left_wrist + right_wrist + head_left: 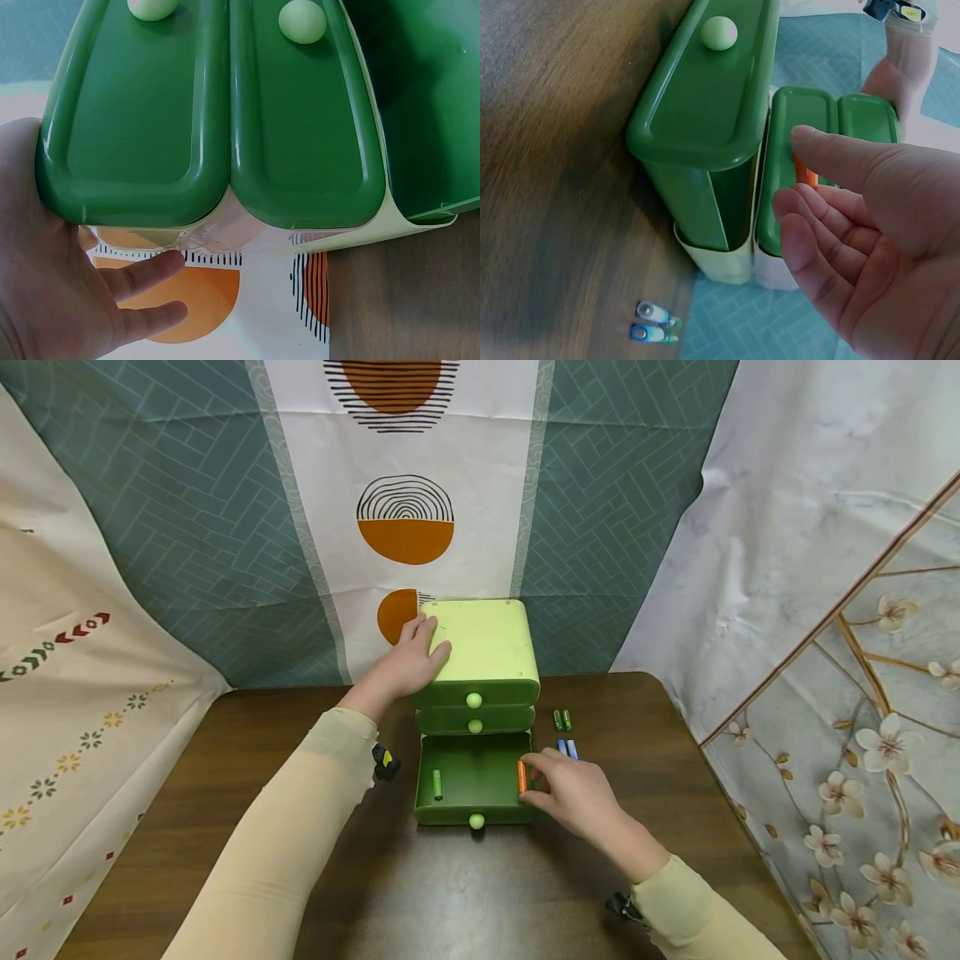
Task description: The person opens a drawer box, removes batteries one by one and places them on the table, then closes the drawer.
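Observation:
A small light-green cabinet (pixel 483 643) with dark green drawers stands against the back cloth. Its bottom drawer (pixel 480 777) is pulled out; the two upper ones are pushed in. My left hand (pixel 408 664) rests on the cabinet's top left edge, its fingers extended along the side in the left wrist view. Between thumb and fingers, my right hand (pixel 581 793) pinches an orange battery (pixel 522 777) over the right side of the pulled-out drawer. A green battery (pixel 437 784) lies inside that drawer at the left.
Right of the cabinet, two green batteries (pixel 562 720) lie side by side on the brown table (pixel 360 877). Two blue batteries (pixel 567 748) lie nearer, partly behind my right hand. Patterned cloths hang at the back and both sides.

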The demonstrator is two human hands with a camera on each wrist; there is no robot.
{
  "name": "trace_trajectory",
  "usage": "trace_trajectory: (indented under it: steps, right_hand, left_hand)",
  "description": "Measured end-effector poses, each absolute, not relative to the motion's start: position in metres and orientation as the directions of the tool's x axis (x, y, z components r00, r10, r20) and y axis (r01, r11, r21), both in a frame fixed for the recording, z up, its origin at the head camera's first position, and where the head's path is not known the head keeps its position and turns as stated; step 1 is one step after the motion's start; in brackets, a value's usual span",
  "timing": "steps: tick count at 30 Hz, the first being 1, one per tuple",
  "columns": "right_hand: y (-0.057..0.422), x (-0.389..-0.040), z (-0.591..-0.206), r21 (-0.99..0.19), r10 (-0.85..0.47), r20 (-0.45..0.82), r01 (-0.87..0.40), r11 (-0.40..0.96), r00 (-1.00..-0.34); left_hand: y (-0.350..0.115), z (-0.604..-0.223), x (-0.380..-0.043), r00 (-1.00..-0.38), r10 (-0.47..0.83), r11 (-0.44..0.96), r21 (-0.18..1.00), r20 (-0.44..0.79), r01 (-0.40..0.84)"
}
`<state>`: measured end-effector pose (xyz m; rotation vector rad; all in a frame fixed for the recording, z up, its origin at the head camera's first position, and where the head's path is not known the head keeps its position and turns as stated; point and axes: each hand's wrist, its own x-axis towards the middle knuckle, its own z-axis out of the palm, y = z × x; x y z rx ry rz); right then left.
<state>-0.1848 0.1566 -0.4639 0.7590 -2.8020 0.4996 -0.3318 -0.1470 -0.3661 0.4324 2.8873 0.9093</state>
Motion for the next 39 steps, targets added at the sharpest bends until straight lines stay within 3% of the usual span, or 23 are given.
trace_trajectory:
  steps: [20,39]
  right_hand:
    - [0.187,-0.183,-0.465,-0.245,-0.41,0.275,-0.476,0.845,-0.869]
    - [0.23,-0.19,-0.479,-0.27,-0.362,0.19,-0.403,0.874,-0.913]
  left_hand:
    - [-0.148,-0.369,-0.334,-0.959,0.284,0.781,0.58,0.003,0.234]
    - [-0.148,-0.369,-0.335,-0.959,0.284,0.785,0.574,-0.003,0.231]
